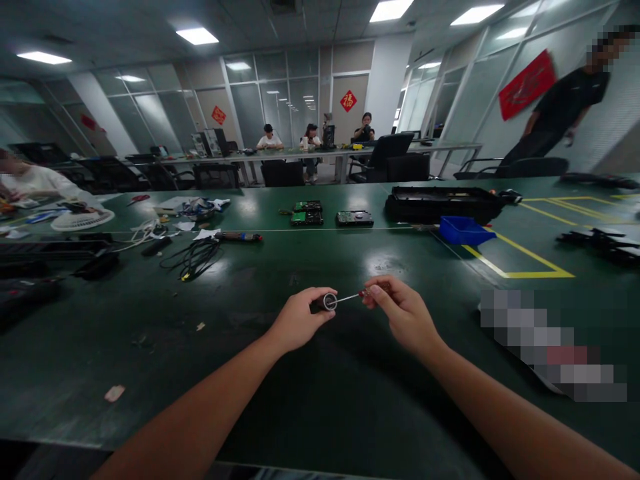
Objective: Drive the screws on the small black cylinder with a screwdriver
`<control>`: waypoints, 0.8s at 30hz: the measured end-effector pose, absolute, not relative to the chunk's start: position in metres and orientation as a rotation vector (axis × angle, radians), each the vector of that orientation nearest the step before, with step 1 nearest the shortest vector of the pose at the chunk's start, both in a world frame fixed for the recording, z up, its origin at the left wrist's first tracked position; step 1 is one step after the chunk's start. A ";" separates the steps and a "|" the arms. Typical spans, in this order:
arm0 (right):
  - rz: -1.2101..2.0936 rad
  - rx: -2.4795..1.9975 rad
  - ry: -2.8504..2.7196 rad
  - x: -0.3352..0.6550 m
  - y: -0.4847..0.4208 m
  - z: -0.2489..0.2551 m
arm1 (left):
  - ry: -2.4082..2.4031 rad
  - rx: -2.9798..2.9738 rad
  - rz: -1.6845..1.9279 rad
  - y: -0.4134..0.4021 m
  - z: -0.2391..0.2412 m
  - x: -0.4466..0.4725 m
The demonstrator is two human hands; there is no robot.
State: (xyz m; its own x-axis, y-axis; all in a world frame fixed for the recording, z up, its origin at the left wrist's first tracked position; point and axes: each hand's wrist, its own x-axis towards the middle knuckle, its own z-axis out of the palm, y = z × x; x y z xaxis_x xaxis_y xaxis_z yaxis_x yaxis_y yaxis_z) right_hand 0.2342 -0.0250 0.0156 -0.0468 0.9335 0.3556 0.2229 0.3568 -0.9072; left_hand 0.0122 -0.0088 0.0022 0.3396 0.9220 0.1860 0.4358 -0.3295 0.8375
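Near the middle of the head view, my left hand (299,319) is closed around a small dark cylindrical part (329,302) with a pale metal ring at its end. The ring faces toward the right. My right hand (404,312) pinches the reddish handle of a thin screwdriver (349,297). Its shaft points left, and the tip reaches the ring's opening; how deep it goes cannot be made out. Both hands are above the dark green table (200,373). Part of the cylinder is hidden by my left fingers.
Circuit-board-bearing drives (307,217) and another hard drive (355,218) lie ahead. Right of them are a black casing (440,205) and a blue bin (463,231). Black cables (193,259) and a dark handheld tool (235,237) lie left. A person (567,100) stands far right.
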 end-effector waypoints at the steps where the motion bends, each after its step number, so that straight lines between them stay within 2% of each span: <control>1: 0.818 -1.090 -1.532 0.234 -0.025 0.016 | 1.187 1.912 0.896 -0.009 0.003 0.012; 24: 0.702 -1.154 -1.570 0.237 -0.025 0.013 | 1.197 1.978 0.889 -0.008 0.005 0.009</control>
